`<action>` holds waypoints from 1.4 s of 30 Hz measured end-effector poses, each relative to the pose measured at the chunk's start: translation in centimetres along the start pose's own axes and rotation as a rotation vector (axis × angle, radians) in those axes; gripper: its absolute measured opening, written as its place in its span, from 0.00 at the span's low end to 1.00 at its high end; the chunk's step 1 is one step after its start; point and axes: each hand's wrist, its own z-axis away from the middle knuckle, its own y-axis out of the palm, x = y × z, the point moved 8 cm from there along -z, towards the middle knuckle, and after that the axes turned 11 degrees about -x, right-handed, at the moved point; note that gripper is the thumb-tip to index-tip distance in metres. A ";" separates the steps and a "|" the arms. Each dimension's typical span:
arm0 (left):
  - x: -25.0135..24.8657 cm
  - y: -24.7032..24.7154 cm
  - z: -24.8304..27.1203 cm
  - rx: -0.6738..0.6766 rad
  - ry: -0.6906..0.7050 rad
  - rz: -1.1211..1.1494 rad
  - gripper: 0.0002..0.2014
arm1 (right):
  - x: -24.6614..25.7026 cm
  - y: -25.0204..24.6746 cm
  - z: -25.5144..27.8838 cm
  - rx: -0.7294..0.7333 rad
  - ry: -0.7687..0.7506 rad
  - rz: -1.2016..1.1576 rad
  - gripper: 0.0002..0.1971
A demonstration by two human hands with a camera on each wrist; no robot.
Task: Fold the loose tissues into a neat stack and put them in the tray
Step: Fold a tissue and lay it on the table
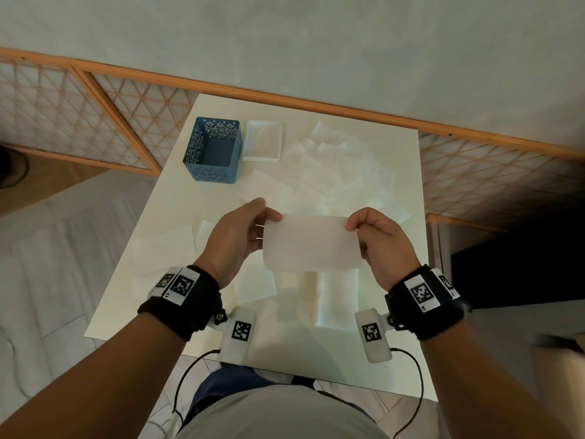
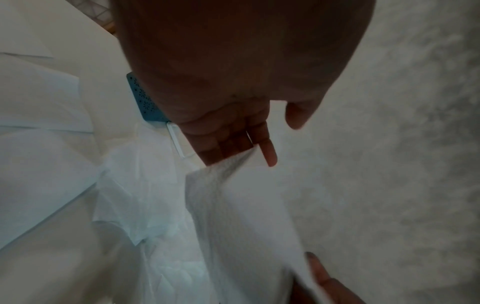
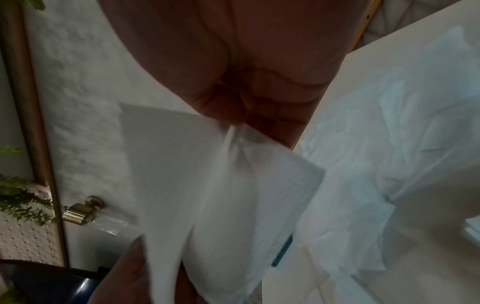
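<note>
Risk: tissue (image 1: 311, 240) likely to sag or crease unevenly if pinch tension differs between ends; thin sheet, tearable.
Pose: left hand (image 1: 235, 237) and right hand (image 1: 381, 243) raised above tabletop (image 1: 380, 359), each pinching one short edge.
Tray (image 1: 262, 141) far side, beside blue basket (image 1: 213, 152); loose tissues (image 1: 342, 169) scattered between.

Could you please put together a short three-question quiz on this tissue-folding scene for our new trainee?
1. True or false: the held tissue lies flat on the table.
2. What stands directly left of the white tray? A) blue basket B) mug C) book
3. Which hands pinch the tissue?

Key
1. False; it is held in the air.
2. A
3. Both: left hand and right hand, one at each end.
</note>
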 end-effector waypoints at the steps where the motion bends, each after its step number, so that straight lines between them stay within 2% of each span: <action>1: -0.1 -0.2 -0.2 -0.023 0.045 -0.063 0.14 | -0.1 0.1 0.0 0.010 0.002 -0.026 0.17; 3: -0.4 -0.1 -0.5 -0.031 0.150 -0.200 0.05 | -0.4 -0.1 -0.3 0.011 -0.029 0.010 0.14; 5: -0.4 0.5 -0.5 0.004 0.200 -0.275 0.02 | -0.6 -0.8 -0.7 -0.025 -0.108 0.191 0.12; 7: -0.4 1.4 -0.4 0.044 0.225 -0.345 0.07 | -0.2 -0.6 -0.9 -0.012 -0.185 0.354 0.16; 9: -0.3 2.5 -0.2 0.098 0.211 -0.414 0.13 | -0.1 0.4 -0.7 0.066 -0.265 0.482 0.20; 12: 0.4 4.2 0.0 0.226 0.177 -0.510 0.20 | -1.0 2.1 -0.1 0.167 -0.332 0.620 0.20; 13: 0.5 4.7 0.0 0.261 0.183 -0.537 0.21 | -1.3 2.5 0.2 0.185 -0.347 0.650 0.18; 16: 0.8 5.6 0.0 0.308 0.185 -0.582 0.21 | -2.1 3.0 0.7 0.202 -0.364 0.676 0.01; 20: 1.9 5.7 -0.8 0.275 0.139 -0.573 0.16 | -4.3 1.2 0.9 0.130 -0.247 0.566 0.11; 22: 3.6 5.2 -1.4 0.254 0.048 -0.539 0.14 | -6.0 -0.5 0.9 0.045 -0.131 0.461 0.15; 26: 9.2 4.9 -2.3 0.273 -0.208 -0.430 0.12 | -11.1 -3.7 0.5 -0.126 0.149 0.319 0.13; 28: 12.0 5.2 -2.7 0.263 -0.270 -0.475 0.11 | -13.5 -4.6 0.4 -0.175 0.259 0.257 0.11; 32: 16.2 5.9 -3.1 0.192 -0.274 -0.619 0.04 | -16.8 -5.8 -0.4 -0.223 0.321 0.378 0.03; 35: 18.0 6.6 -3.3 0.138 -0.238 -0.711 0.08 | -17.9 -6.3 -1.5 -0.250 0.298 0.509 0.09; 37: 18.6 7.1 -3.4 0.131 -0.198 -0.784 0.11 | -18.2 -6.4 -2.0 -0.250 0.272 0.627 0.09; 42: 19.0 8.3 -3.4 0.132 -0.119 -0.921 0.11 | -19.5 -6.9 -2.1 -0.266 0.263 0.751 0.09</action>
